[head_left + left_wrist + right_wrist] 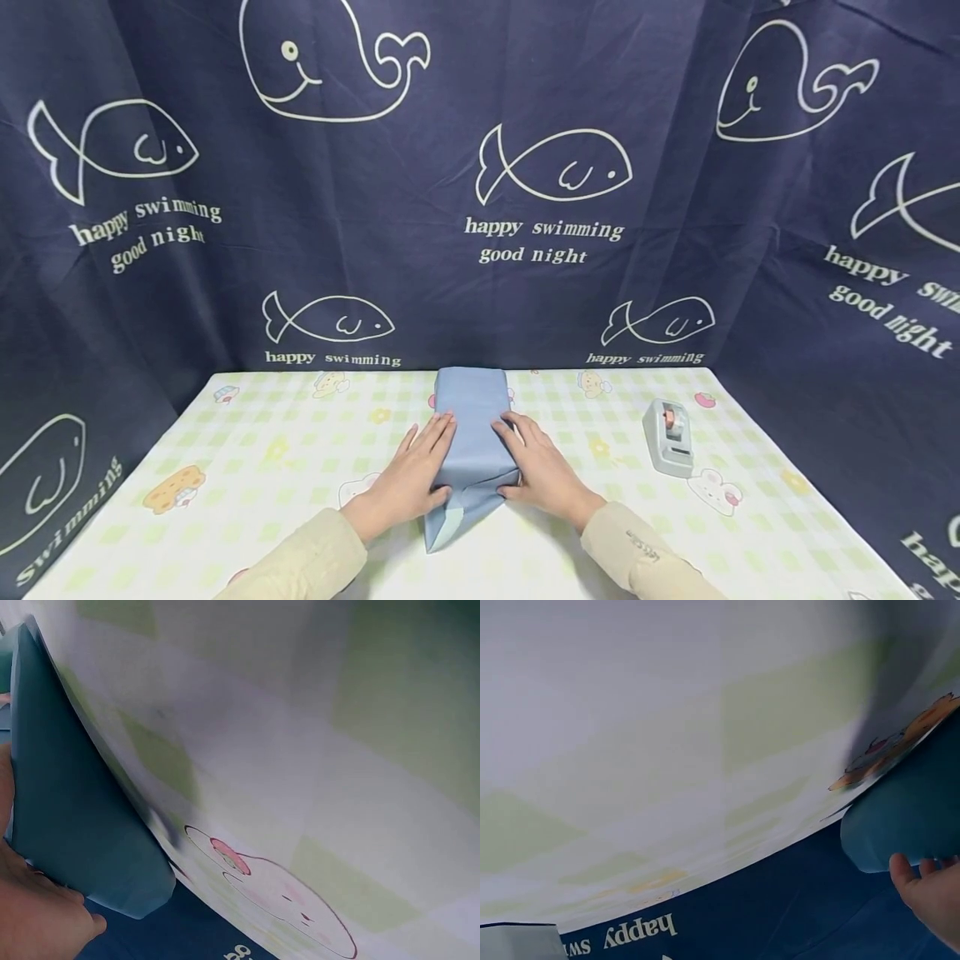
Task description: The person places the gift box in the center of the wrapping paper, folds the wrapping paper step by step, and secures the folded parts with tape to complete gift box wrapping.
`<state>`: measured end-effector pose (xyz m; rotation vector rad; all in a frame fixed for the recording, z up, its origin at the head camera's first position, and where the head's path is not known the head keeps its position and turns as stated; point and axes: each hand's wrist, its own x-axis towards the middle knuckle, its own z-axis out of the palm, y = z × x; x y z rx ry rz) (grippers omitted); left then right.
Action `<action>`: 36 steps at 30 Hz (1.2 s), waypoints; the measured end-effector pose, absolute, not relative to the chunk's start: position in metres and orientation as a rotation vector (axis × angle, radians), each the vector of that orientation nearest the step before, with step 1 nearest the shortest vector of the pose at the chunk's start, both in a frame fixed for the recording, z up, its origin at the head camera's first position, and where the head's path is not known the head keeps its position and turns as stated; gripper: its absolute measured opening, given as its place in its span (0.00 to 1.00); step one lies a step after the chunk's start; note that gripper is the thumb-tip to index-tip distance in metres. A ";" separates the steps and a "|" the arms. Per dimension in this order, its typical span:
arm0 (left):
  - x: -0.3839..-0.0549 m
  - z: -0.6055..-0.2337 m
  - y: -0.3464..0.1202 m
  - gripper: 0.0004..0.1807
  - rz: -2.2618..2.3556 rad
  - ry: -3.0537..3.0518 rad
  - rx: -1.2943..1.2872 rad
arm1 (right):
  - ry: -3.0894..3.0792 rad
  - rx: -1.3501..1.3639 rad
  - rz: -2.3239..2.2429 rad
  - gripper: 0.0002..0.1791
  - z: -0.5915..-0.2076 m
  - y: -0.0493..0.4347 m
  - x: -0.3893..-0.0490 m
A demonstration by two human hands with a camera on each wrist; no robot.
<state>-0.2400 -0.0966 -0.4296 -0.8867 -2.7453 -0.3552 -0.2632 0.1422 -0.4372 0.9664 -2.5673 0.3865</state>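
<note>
A long box wrapped in blue paper [472, 417] lies on the table, pointing away from me. At its near end the paper folds into a pointed flap [457, 521] with a paler patch showing. My left hand [408, 475] rests along the box's left side, fingers extended over the edge and thumb by the near end. On the opposite side my right hand [547, 471] presses the right edge, fingertips on top and thumb beside the flap. The left wrist view shows the box's blue side [82, 795] with fingers at it; the right wrist view catches the far corner [900, 817].
A grey tape dispenser [670, 437] with a small reddish roll stands to the right of the right hand. The table has a green-and-white checked cloth [285, 492] with cartoon prints. A dark blue curtain [420, 208] with fish and whale drawings hangs behind it.
</note>
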 end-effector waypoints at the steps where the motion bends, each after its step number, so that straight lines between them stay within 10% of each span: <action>1: -0.240 -0.430 -0.097 0.49 -0.352 -2.744 -0.886 | -2.567 0.976 0.391 0.51 -0.437 0.142 -0.263; 24: -0.234 -0.427 -0.099 0.50 -0.461 -2.776 -0.739 | -2.603 1.054 0.433 0.48 -0.437 0.147 -0.263; 36: -0.215 -0.416 -0.090 0.19 -0.405 -2.899 -0.370 | -2.578 1.054 0.403 0.48 -0.437 0.146 -0.263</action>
